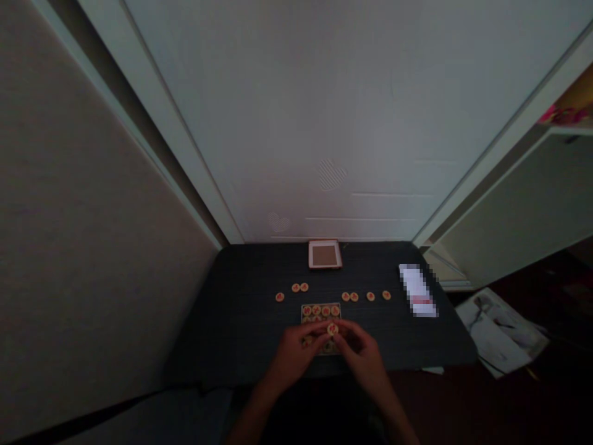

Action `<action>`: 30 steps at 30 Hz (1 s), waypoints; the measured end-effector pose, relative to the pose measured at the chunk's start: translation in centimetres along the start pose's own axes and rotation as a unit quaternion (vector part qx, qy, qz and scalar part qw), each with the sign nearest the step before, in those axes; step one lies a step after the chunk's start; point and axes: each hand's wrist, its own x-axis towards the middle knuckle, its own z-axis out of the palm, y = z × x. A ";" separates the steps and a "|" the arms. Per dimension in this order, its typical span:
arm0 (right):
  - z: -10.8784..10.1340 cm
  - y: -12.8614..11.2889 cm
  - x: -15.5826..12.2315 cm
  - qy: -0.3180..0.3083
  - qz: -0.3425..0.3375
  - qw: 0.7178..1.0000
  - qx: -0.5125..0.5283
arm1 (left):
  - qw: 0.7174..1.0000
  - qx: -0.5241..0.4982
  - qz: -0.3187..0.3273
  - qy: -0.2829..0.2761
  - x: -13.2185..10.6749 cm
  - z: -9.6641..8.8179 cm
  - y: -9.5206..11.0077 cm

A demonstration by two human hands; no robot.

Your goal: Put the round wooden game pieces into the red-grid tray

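Between the fingertips of both hands is one round Chinese chess piece, pale with a red mark. My left hand pinches it from the left and my right hand from the right. Just beneath them lies a shallow box filled with rows of similar pieces; my fingers hide its middle and part of its near rows. Beyond the box, a lone piece and a touching pair lie to the left. Another pair and two single pieces, one nearer and one farther right, lie to the right.
A box lid with a brown inside rests at the back of the dark table, near the white wall panel. A blurred-out white item lies at the right edge. Beside the table, a white box stands lower down.
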 end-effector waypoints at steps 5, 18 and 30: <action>0.0 0.4 0.2 0.008 0.022 0.999 0.044 | 0.999 0.014 -0.008 0.028 0.3 -0.1 -0.6; -1.3 0.6 1.1 0.081 0.064 0.990 0.093 | 0.997 0.040 0.003 0.064 0.7 -1.4 -1.8; -0.6 0.5 0.7 0.053 0.043 0.995 0.066 | 0.998 0.043 0.026 0.046 0.6 0.2 -0.5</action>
